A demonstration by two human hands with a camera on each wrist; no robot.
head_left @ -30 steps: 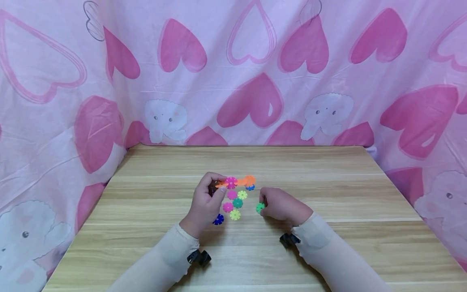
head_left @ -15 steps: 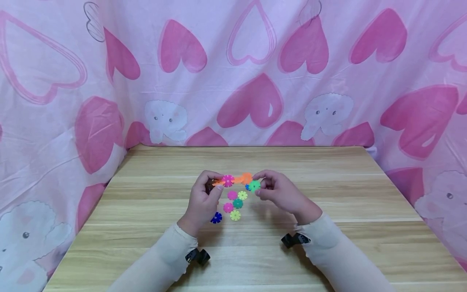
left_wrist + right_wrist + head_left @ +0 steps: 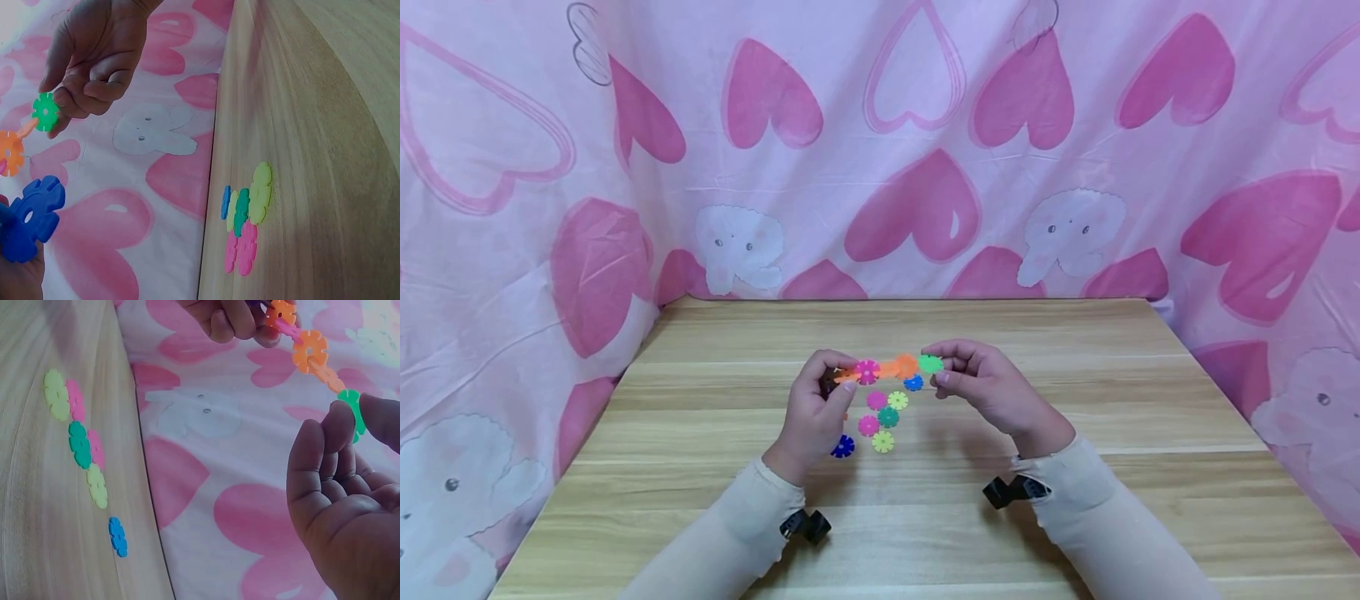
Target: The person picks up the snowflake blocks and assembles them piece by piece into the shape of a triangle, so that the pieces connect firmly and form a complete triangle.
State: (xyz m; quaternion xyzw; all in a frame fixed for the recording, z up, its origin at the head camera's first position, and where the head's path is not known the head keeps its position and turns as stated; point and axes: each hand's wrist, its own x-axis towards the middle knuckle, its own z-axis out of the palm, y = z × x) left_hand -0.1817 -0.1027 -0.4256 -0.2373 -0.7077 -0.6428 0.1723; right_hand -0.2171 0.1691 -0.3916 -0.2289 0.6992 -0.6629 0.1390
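Observation:
My left hand (image 3: 808, 412) grips a chain of interlocking snowflake discs above the table. Along it show a pink disc (image 3: 867, 372) and an orange disc (image 3: 906, 365) towards the right end. A dark blue disc (image 3: 34, 215) hangs below the left hand and looms large in the left wrist view. Between thumb and fingers, my right hand (image 3: 992, 387) pinches a bright green disc (image 3: 352, 412). Its edge meets the last orange disc (image 3: 332, 380) of the chain. The left palm hides part of the chain.
Flat on the wooden table (image 3: 1075, 350) lie loose discs: a blue one (image 3: 913, 382), a dark green one (image 3: 888, 417), pink ones (image 3: 868, 426) and yellow ones (image 3: 883, 442). A pink heart-patterned curtain (image 3: 917, 200) surrounds the table's back and sides.
My right hand has lifted the green disc up and away from the table, and brought it to the right end of the chain. The left hand has shifted slightly left.

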